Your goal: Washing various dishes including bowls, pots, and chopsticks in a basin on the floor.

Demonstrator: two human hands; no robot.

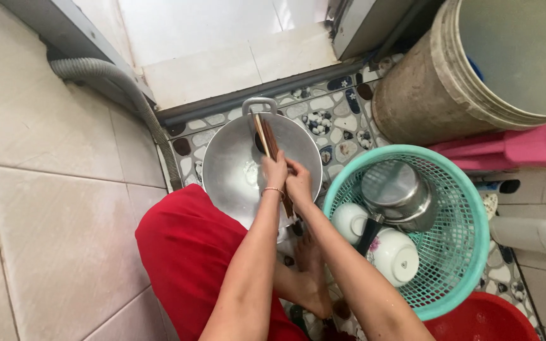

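Observation:
Both my hands are closed around a bundle of brown wooden chopsticks (265, 134) held over a large metal wok (229, 167) with some foamy water in it. My left hand (275, 172), a thin bracelet at its wrist, grips the sticks from the left. Pressed against it on the right, my right hand (298, 181) holds the same bundle lower down. The chopsticks point away from me toward the wok's far handle (259, 103). My red-clothed knee (188, 252) is just left of my arms.
A teal plastic basket (459, 271) at my right holds a steel pot (399, 192) and white bowls (394, 256). Behind it stand a big dirty bucket (424, 82) and a pink stool (513, 148). A red basin (481, 319) lies near right. A grey hose (127, 88) runs along the tiled wall.

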